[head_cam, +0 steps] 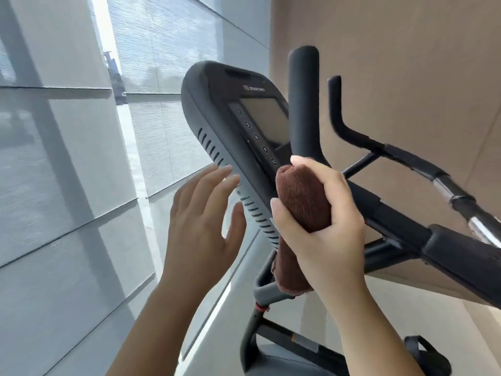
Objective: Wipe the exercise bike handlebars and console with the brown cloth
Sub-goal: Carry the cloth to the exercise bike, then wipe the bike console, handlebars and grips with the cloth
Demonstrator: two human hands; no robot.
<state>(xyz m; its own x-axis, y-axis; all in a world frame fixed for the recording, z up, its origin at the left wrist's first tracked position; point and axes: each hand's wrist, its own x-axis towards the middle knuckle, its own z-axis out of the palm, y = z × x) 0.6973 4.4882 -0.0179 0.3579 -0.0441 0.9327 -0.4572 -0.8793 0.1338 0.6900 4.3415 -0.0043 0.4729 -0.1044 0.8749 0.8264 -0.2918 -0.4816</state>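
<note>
Brown cloth (301,196) bunched round base of near upright handlebar horn (302,104), just right of console (217,104); loose end hangs below fist; right hand (328,226) grips cloth, fingers and thumb curled tight round it; left hand (200,221) holds nothing, fingers straight and spread, tips at console's slotted side edge, contact unclear; console tilted, dark screen (267,118), 5 round buttons down its left; 2nd horn (336,109) further right; pale blinds (162,50) left; beige wall (406,50) behind.
</note>
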